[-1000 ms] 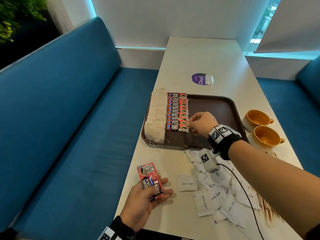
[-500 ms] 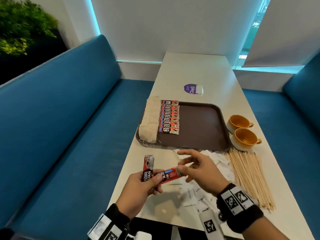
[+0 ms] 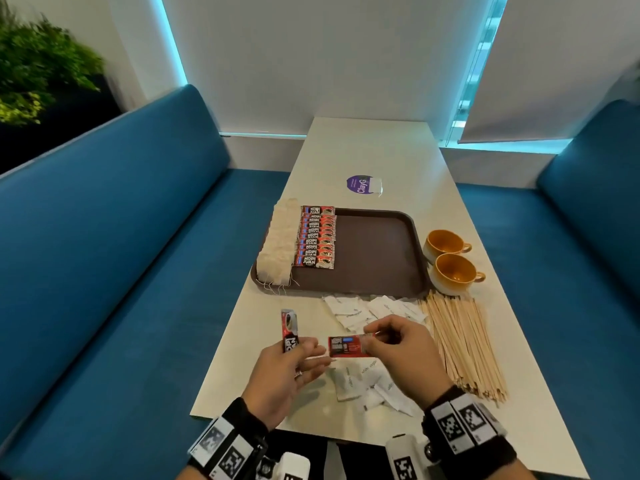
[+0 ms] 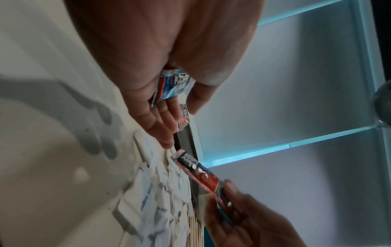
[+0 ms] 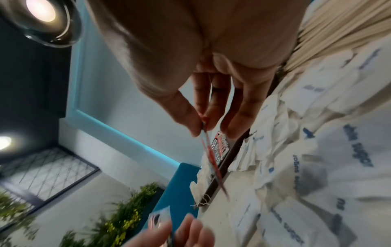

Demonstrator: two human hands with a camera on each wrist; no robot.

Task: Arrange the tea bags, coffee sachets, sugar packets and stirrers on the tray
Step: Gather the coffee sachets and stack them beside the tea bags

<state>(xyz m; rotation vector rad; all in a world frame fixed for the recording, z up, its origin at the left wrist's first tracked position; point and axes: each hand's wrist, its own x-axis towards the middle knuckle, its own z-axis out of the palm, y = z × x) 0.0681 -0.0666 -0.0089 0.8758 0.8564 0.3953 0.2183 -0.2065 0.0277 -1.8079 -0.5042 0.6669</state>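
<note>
A red sachet [image 3: 349, 346] is pinched at its right end by the fingers [image 3: 375, 336] of the right hand [image 3: 401, 355], held flat above the bench [image 3: 367, 157]. A second sachet [image 3: 289, 329] is kept upright in the curled left hand [image 3: 284, 372]. Both look light, thin and limp, with slick foil; an end seam is judged the surest place to be gripped. Beyond, sugar packets [image 3: 349, 310] and stirrers [image 3: 464, 344] lie loose, and the tray [image 3: 377, 254] carries tea bags [image 3: 277, 244] beside the sachet row [image 3: 315, 237].

Two orange cups [image 3: 450, 258] sit beside each other on the white bench [image 3: 374, 150], blue sofas [image 3: 114, 258] either side, a purple sticker [image 3: 358, 185] farther back.
</note>
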